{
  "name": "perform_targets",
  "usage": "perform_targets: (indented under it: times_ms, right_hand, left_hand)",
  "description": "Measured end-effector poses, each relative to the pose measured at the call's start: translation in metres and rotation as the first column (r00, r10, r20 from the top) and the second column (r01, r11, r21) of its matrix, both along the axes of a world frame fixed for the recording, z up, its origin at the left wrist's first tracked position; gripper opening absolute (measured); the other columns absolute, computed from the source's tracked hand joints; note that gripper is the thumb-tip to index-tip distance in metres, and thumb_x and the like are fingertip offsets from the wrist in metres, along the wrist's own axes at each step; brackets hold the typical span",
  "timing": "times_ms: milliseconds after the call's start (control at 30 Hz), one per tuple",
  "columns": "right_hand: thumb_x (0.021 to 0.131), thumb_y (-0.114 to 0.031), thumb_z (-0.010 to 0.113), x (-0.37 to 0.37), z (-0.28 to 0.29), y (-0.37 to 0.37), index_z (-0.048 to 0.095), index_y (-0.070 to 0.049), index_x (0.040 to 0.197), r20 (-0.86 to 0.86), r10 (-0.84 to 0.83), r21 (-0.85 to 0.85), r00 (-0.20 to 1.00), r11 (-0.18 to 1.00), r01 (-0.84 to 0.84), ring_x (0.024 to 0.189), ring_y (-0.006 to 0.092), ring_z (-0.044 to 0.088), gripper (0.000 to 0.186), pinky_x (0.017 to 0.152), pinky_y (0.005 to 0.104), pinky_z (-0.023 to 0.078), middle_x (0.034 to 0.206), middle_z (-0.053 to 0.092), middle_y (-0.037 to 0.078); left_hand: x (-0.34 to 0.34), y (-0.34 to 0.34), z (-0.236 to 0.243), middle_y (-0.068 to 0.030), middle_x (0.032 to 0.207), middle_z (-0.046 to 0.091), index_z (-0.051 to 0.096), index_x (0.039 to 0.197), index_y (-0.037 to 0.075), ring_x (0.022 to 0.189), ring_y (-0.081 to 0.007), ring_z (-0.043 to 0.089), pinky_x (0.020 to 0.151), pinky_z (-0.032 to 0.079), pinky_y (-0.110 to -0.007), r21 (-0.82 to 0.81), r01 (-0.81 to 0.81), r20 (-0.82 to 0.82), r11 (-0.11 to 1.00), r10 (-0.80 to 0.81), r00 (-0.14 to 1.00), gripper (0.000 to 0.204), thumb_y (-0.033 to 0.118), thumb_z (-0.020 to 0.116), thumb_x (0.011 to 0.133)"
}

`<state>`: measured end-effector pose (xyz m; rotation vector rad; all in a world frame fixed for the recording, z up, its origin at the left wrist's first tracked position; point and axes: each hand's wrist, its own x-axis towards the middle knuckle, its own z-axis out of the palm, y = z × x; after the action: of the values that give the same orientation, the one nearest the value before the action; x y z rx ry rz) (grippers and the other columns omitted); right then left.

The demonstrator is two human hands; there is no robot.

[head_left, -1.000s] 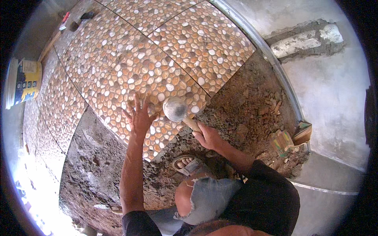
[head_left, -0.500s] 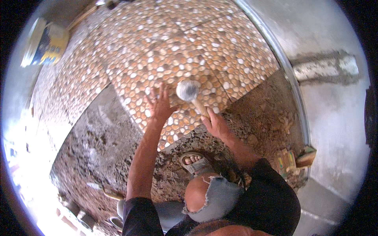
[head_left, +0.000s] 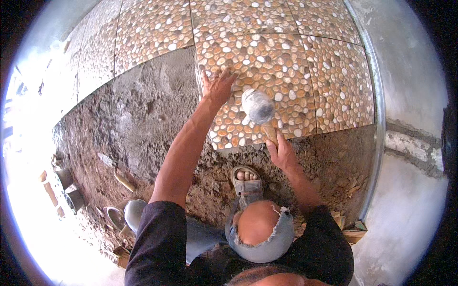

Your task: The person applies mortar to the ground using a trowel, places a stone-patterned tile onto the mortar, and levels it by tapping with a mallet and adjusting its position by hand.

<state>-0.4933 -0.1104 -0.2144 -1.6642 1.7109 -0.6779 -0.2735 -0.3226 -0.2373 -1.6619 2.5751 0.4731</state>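
My right hand [head_left: 285, 153] grips the wooden handle of a mallet [head_left: 257, 106] with a pale, grey-smeared head. The head is over a floor tile [head_left: 284, 62] patterned with orange, brown and white pebbles; I cannot tell whether it touches. My left hand [head_left: 219, 88] is at that tile's left edge, fingers apart and slightly bent on its surface, holding nothing. Grey mortar [head_left: 148, 78] lies left of the tile, level with my left forearm. Rough brown soil runs along the tile's near edge, where my sandalled foot [head_left: 246, 178] stands.
Further pebble-patterned tiles [head_left: 152, 24] extend ahead and left. A trowel [head_left: 123, 180] lies on the soil at left. A metal strip [head_left: 379, 105] runs along the grey wall [head_left: 410, 190] at right. A small wooden box [head_left: 354, 234] sits near my right elbow.
My view has turned, so the tiles appear rotated. My left hand has shifted across the tile to its left edge. The mallet remains in my right hand, its head still over the tile.
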Motion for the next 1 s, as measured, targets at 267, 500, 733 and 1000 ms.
perform_targets:
  times_ms: [267,500,733,1000]
  right_hand:
    - [0.091,-0.03,0.056,0.014,-0.002,0.023,0.046,0.006,0.125,0.013,0.141,0.087,0.99,0.986,-0.141,0.089,0.0471,0.061,0.05,0.073,0.0485,0.051,0.098,0.062,0.029]
    - [0.092,-0.028,0.054,0.027,0.007,0.029,0.047,0.001,0.124,0.135,0.154,0.236,0.979,0.954,-0.183,0.088,0.0482,0.06,0.044,0.075,0.0493,0.049,0.096,0.06,0.03]
    - [0.095,-0.031,0.05,0.037,0.003,0.034,0.05,0.0,0.111,0.311,0.116,0.315,0.943,0.924,-0.217,0.083,0.0471,0.058,0.034,0.071,0.05,0.045,0.089,0.058,0.026]
    - [0.095,-0.033,0.05,0.028,-0.001,0.031,0.047,0.002,0.119,0.114,-0.056,0.256,0.992,0.966,0.025,0.081,0.0488,0.059,0.042,0.065,0.0524,0.047,0.086,0.061,0.03]
  left_hand:
    - [0.004,0.002,0.004,0.001,0.147,0.038,0.044,0.137,0.031,0.136,-0.0249,0.035,0.109,0.01,-0.071,0.039,-0.019,0.022,0.999,0.018,1.0,0.055,0.018,0.061,0.087]
    - [0.002,-0.001,0.007,0.0035,0.148,0.036,0.043,0.138,0.032,0.137,-0.0246,0.034,0.109,0.012,-0.07,0.046,-0.033,-0.037,0.998,0.035,0.999,0.062,0.024,0.07,0.082]
    - [0.007,0.002,0.0,0.0027,0.148,0.035,0.044,0.138,0.032,0.136,-0.0228,0.035,0.108,0.016,-0.07,0.013,-0.028,0.016,1.0,0.028,0.999,0.061,0.027,0.069,0.082]
    - [0.009,0.004,0.004,0.0066,0.148,0.033,0.041,0.139,0.034,0.139,-0.0204,0.03,0.106,0.015,-0.072,0.035,-0.031,0.051,0.999,0.029,0.998,0.065,0.026,0.07,0.081]
